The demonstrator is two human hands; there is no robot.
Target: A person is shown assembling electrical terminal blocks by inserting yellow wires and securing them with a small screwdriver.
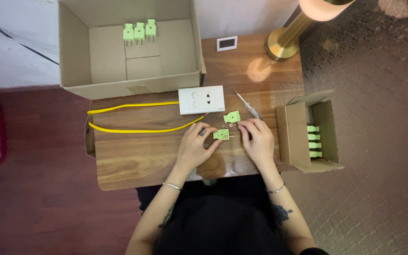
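Crowding my work spot on the glossy wooden table are a white wall socket plate with looping yellow wire, a slim screwdriver, and two cardboard boxes — the big one holding three green plugs, the small one holding more. My left hand pinches a flat green plug half between its fingertips. My right hand rests curled just beside it, fingertips near tiny metal parts — whether it grips anything, I cannot tell. Another green plug half lies just above.
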